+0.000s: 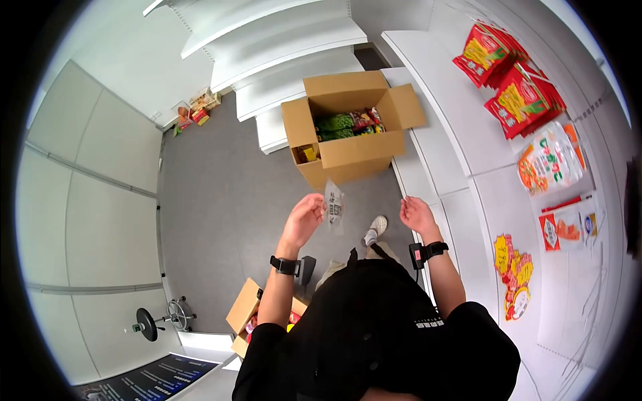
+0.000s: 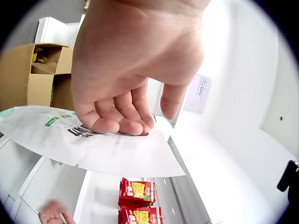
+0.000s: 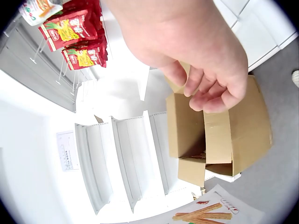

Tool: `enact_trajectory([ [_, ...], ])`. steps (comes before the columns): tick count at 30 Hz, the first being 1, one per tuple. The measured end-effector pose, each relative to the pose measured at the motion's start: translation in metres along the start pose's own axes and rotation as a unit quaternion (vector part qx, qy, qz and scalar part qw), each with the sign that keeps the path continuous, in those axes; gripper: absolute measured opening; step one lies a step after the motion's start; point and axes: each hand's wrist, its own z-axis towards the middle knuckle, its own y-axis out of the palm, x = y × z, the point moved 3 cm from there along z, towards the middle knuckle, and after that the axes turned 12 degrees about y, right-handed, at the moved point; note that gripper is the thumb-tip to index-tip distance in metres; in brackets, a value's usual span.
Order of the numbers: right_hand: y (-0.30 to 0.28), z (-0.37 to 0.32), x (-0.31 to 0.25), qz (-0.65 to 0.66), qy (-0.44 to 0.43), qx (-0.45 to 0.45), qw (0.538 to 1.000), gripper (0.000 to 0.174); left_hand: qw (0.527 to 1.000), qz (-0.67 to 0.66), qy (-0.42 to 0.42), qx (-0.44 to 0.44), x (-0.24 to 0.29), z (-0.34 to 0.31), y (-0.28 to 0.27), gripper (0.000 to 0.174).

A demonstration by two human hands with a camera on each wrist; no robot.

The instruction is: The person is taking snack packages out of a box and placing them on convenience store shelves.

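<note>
A white snack packet (image 1: pixel 334 204) with dark print hangs in the air in the head view, held at its edge by my left hand (image 1: pixel 306 217). In the left wrist view, the curled fingers of my left hand (image 2: pixel 135 70) lie against the packet (image 2: pixel 117 149); part of the grip is hidden. My right hand (image 1: pixel 418 215) hangs to the right, apart from the packet, holding nothing. The right wrist view shows my right hand (image 3: pixel 196 56) with loosely bent fingers, and the packet (image 3: pixel 210 212) with a picture of sticks at the bottom edge.
An open cardboard box (image 1: pixel 354 157) holding green and red packets stands ahead, beside white shelves (image 1: pixel 287 47). Red snack bags (image 1: pixel 518 100) hang on the right, with other packets nearby. A second box (image 1: pixel 244 307) is at lower left, near a wheeled stool (image 1: pixel 146 325).
</note>
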Motion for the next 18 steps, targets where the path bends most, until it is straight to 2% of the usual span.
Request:
enact_trajectory([
  [3,-0.008,-0.025,0.015,-0.007,-0.019,-0.014,1.000,0.018,1.000,-0.003,-0.004,-0.028,-0.005,-0.023,0.016,0.030],
  [6,-0.005,-0.054,0.029,-0.082,-0.033,-0.028,0.996,0.022,0.999,-0.018,-0.013,-0.037,-0.014,-0.043,0.031,0.032],
  [9,0.007,-0.091,0.046,-0.147,-0.046,-0.091,0.984,0.026,0.998,-0.031,-0.020,-0.051,-0.024,-0.059,0.055,0.035],
  [12,0.012,-0.116,0.055,-0.195,-0.047,-0.093,0.975,0.027,0.996,-0.023,-0.022,-0.082,-0.035,-0.068,0.073,0.037],
  [15,0.010,-0.136,0.057,-0.228,-0.063,-0.101,0.966,0.026,0.990,-0.026,-0.063,-0.124,-0.048,-0.076,0.098,0.044],
  [18,0.003,-0.166,0.054,-0.256,-0.076,-0.107,0.958,0.026,0.988,0.024,-0.050,-0.144,-0.064,-0.080,0.129,0.047],
])
